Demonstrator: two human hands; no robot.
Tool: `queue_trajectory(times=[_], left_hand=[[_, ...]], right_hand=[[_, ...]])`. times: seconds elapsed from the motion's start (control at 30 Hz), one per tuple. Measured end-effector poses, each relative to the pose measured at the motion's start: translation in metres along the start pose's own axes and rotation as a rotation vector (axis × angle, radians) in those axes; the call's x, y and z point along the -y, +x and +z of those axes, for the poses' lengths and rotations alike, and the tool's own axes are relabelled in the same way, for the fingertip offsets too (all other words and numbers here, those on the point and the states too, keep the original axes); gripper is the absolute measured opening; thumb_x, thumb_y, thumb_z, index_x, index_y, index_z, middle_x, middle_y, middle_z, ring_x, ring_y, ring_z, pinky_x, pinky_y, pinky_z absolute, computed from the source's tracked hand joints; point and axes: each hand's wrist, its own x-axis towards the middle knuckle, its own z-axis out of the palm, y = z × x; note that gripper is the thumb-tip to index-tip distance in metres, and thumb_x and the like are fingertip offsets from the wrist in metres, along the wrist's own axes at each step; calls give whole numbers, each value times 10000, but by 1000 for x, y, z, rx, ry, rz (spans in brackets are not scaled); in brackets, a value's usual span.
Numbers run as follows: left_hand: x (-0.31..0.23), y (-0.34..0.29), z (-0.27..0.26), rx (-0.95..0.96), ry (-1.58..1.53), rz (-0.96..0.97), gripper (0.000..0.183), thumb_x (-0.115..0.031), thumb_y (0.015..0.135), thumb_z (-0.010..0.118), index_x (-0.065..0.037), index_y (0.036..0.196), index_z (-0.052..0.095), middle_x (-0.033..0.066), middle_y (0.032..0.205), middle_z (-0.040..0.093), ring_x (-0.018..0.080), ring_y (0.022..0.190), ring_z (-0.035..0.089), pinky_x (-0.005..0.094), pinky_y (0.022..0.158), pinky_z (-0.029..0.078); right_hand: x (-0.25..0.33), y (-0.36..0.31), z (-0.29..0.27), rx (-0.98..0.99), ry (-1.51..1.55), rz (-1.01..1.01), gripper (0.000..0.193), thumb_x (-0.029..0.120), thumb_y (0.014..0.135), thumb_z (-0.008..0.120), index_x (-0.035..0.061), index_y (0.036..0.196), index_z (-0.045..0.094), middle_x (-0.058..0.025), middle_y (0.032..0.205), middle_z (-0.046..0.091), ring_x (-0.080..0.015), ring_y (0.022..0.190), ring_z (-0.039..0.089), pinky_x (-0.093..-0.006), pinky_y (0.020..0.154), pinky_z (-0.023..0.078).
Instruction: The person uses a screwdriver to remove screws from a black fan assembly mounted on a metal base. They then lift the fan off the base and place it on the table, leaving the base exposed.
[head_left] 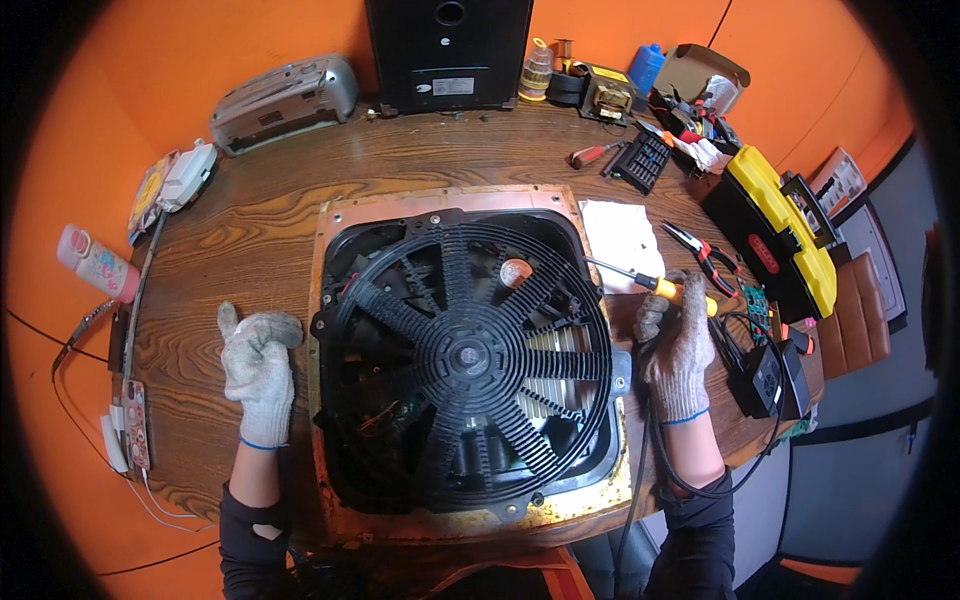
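Observation:
My right hand (pixel 680 345), in a white knit glove, grips the yellow handle of a screwdriver (pixel 664 288). Its shaft points left, with the tip over the upper right rim of a large black radiator fan (pixel 468 354). The fan lies face up in a rusty, copper-coloured metal housing (pixel 350 208); parts underneath show between its blades. Left of the housing, my gloved left hand (pixel 258 360) hovers apart from it, thumb sticking out and the other fingers loosely bent. Nothing shows in that hand. A black cable (pixel 652 440) runs beside my right wrist.
Red-handled pliers (pixel 712 262), a white cloth (pixel 618 240), a bit set (pixel 640 162) and a yellow-black toolbox (pixel 775 235) stand to the right. At the back are a black speaker (pixel 450 60), a silver radio (pixel 285 105) and a transformer (pixel 606 95). A pink bottle (pixel 98 262) stands left.

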Motion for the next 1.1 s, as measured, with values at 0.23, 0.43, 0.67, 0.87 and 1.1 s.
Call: queue_trajectory(times=[0.23, 0.43, 0.67, 0.87, 1.1], left_hand=[[1, 3, 1, -4, -139, -16, 187, 36, 731, 503, -30, 654, 659, 90, 737, 679, 181, 756, 654, 415, 1129, 281], [0, -1, 0, -78, -174, -18, 200, 47, 670, 475, 1, 691, 669, 126, 720, 651, 256, 797, 659, 400, 946, 471], [-2, 0, -1, -62, -173, -8, 240, 83, 638, 440, 27, 723, 657, 128, 725, 640, 257, 797, 648, 344, 800, 515], [-3, -2, -3, -13, -126, -216, 184, -94, 902, 519, -6, 801, 645, 75, 745, 609, 160, 697, 584, 266, 670, 486], [-2, -5, 2, -77, -232, -625, 449, -327, 1019, 438, -26, 716, 574, 40, 590, 548, 128, 541, 531, 292, 507, 413]], right_hand=[[1, -1, 4, -38, -45, -3, 352, 393, 908, 649, 72, 1021, 561, -52, 716, 600, -139, 556, 581, -238, 459, 465], [1, -2, 4, 15, -63, -7, 329, 371, 915, 643, 68, 1016, 563, -57, 725, 607, -136, 562, 587, -238, 478, 486], [1, -2, 2, 18, -37, 11, 293, 330, 931, 630, 60, 1031, 576, -59, 726, 616, -128, 548, 582, -230, 479, 492], [2, -2, 1, 38, -36, 5, 278, 322, 936, 625, 64, 1027, 575, -51, 722, 613, -125, 547, 579, -227, 480, 492], [0, -2, 3, 35, 8, 8, 271, 312, 946, 610, 59, 1035, 573, -65, 742, 625, -121, 563, 591, -215, 483, 501]])
